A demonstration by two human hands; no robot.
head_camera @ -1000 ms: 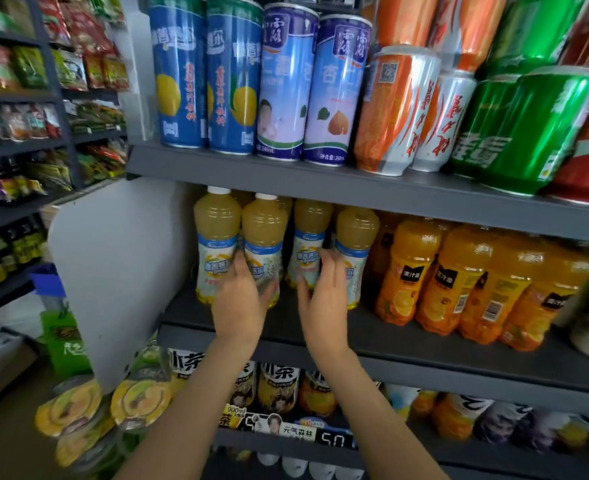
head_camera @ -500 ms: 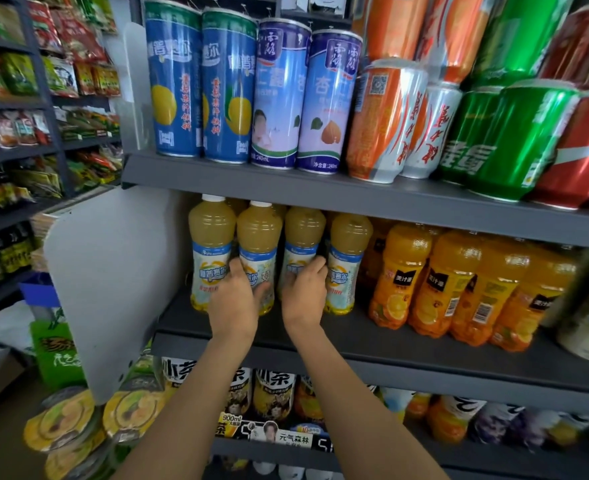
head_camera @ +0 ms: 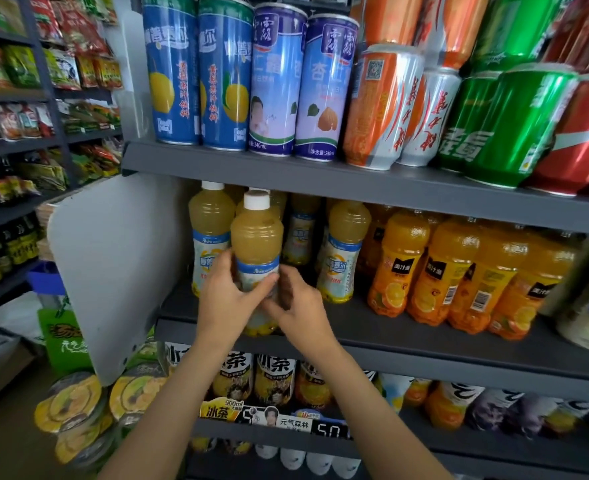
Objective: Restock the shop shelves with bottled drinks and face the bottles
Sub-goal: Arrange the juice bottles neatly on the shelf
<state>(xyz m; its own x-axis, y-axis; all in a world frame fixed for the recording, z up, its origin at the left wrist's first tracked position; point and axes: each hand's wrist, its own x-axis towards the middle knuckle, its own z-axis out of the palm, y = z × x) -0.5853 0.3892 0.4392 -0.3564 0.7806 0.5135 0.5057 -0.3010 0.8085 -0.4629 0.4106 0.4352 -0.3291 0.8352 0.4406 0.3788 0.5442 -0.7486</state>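
Head view: both hands, left hand (head_camera: pixel 227 299) and right hand (head_camera: pixel 300 306), clasp a white-capped yellow juice bottle (head_camera: pixel 256 251) at the grey metal shelf's (head_camera: pixel 390 336) front edge, likely to face it.

A pale yellow juice bottle (head_camera: pixel 256 244) with a white cap is held at the front edge of the grey middle shelf (head_camera: pixel 407 336). Its lower label is gripped by the left hand (head_camera: pixel 229 299) and the right hand (head_camera: pixel 300 311) together. More yellow bottles (head_camera: pixel 343 252) are stood behind, and orange juice bottles (head_camera: pixel 438 271) just beside them.
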